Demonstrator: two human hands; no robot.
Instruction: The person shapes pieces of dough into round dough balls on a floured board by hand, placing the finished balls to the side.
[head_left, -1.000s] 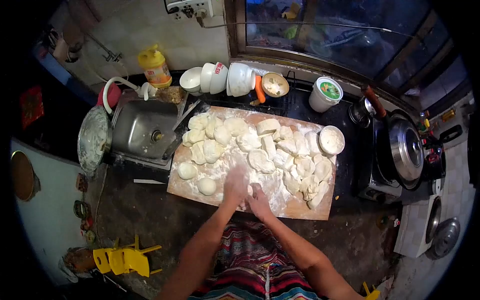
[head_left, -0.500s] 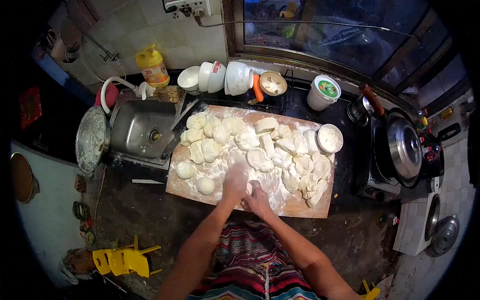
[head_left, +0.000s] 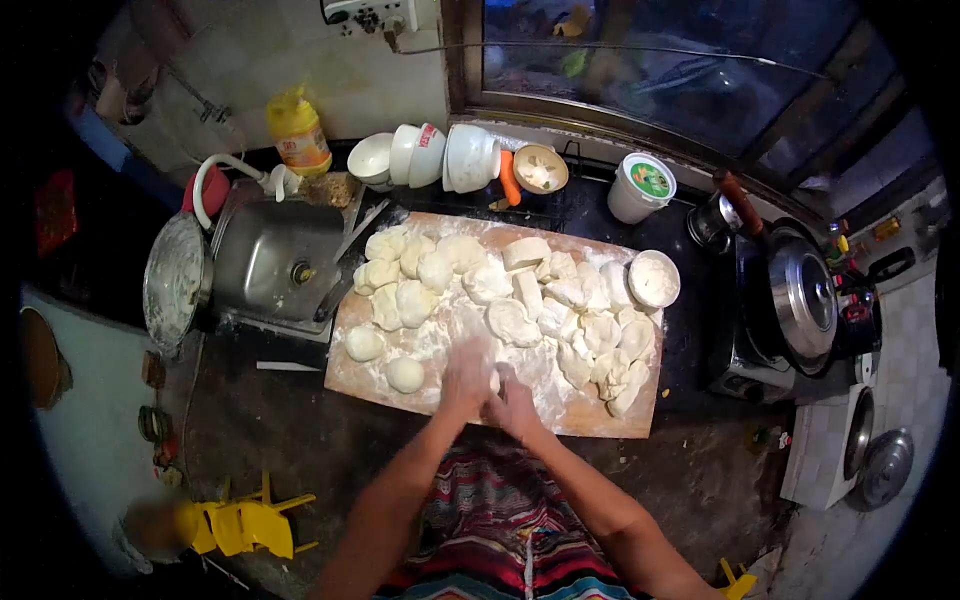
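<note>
On a floured wooden board (head_left: 440,228), my left hand (head_left: 468,375) and my right hand (head_left: 512,402) press together near the front edge. Between them shows a small part of a piece of dough (head_left: 495,382), mostly covered by my fingers. My left fingers are dusted with flour and blurred, closed against the dough; my right fingers curl round its other side. Two smooth dough balls, one nearer (head_left: 405,375) and one farther (head_left: 364,344), lie left of my hands. Lumpy dough pieces (head_left: 416,303) cluster behind, and flatter cut pieces (head_left: 600,330) lie to the right.
A bowl of flour (head_left: 654,279) stands on the board's right corner. Left are a sink (head_left: 270,250) and floury basin (head_left: 178,285). Behind are stacked bowls (head_left: 470,160), a carrot (head_left: 509,178) and a white tub (head_left: 641,188). A lidded pan (head_left: 803,295) sits right on the stove.
The view has shifted slightly. My hands stay together at the board's front edge, still working the dough, with the left one blurred by motion in both frames.
</note>
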